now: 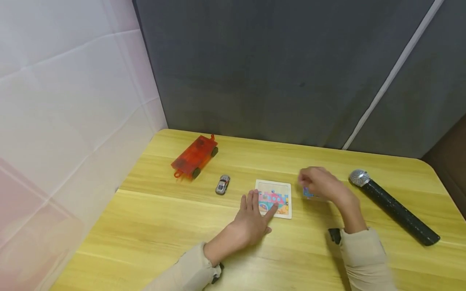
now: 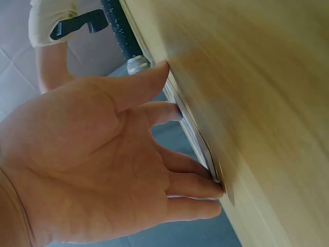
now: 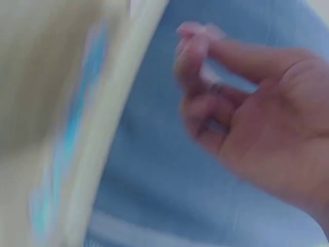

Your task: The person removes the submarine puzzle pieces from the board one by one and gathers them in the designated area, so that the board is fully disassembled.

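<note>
The right wrist view is blurring badly, so the small blue piece (image 3: pixel 226 80) in the right hand (image 1: pixel 320 184) is hard to make out beyond its colour; its shape and print are not readable. The fingers are curling round it in a pinching grip, the hand hovering just right of the puzzle board (image 1: pixel 274 198), near the desk (image 1: pixel 145 226). In the head view the piece (image 1: pixel 308 193) is showing only as a blue sliver under the hand.

The left hand (image 1: pixel 253 220) is lying flat with straight fingers, gripping nothing, its fingertips resting on the board's near left part and hiding some of the picture. The board is sitting at mid-desk, its tray holding coloured pieces, too small to count.

A microphone (image 1: pixel 395 207) is lying at the right, a toy car (image 1: pixel 222 184) and an orange wheeled cart (image 1: pixel 194 157) at the left.
</note>
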The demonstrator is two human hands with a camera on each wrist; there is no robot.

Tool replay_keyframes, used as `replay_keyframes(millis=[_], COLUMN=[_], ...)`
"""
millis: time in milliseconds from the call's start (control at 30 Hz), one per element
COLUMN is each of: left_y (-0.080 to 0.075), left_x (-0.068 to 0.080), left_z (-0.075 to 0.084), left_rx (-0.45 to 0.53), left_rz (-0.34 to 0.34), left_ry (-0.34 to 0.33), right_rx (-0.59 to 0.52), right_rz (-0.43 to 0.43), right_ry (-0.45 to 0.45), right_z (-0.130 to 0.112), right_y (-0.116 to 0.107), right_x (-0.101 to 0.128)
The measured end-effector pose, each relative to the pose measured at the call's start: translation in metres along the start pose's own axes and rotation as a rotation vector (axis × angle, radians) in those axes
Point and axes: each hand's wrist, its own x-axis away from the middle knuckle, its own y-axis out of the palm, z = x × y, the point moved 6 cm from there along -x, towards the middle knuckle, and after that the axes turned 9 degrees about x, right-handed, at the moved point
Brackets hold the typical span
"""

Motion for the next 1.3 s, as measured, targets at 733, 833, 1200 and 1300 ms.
replay_keyframes(millis=[733, 833, 1200, 1300], left_y=[0.003, 0.001, 0.003, 0.003], left_x=[-0.002, 0.000, 0.000, 0.000], left_z=[0.002, 0.002, 0.001, 0.000], left_rx=[-0.082, -0.066, -0.008, -0.009], left_rz=[-0.016, -0.014, -0.026, -0.027], left_ry=[0.020, 0.016, 0.005, 0.002], right_rx=[0.038, 0.045, 0.045, 0.014], right_rz=[0.027, 0.022, 0.149, 0.142], right_ry=[-0.053, -0.037, -0.170, -0.164], right_z=[-0.069, -0.070, -0.031, -0.039], right_y=[0.055, 0.057, 0.103, 0.093], right_x=[-0.032, -0.032, -0.056, -0.051])
